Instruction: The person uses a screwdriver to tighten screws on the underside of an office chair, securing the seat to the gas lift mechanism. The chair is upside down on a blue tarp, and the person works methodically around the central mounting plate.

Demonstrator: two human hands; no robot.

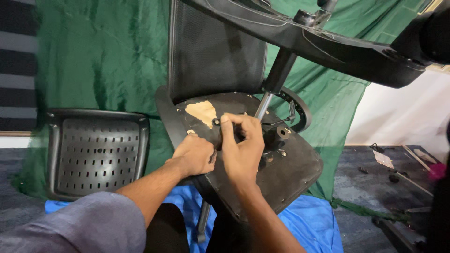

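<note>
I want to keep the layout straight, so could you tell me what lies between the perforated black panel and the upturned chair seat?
In the head view, only green cloth shows between the panel and the seat.

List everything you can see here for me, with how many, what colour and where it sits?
Office chair, tipped over: one, black; underside of seat faces up at centre, with a torn tan patch.
Mesh backrest: one, black, upright behind the seat.
Gas column: one, silver and black, rising from the seat to the wheel base.
Wheel base arm: one, black, across the top.
Perforated plastic panel: one, black, leaning at left.
Green cloth: one, hanging behind.
Blue sheet: one, on the floor beneath the chair.
Small parts: several, mixed colours, on the grey floor at right.
Left hand: closed, knuckles up, on the seat underside.
Right hand: fingers pinched at the mechanism.
</note>
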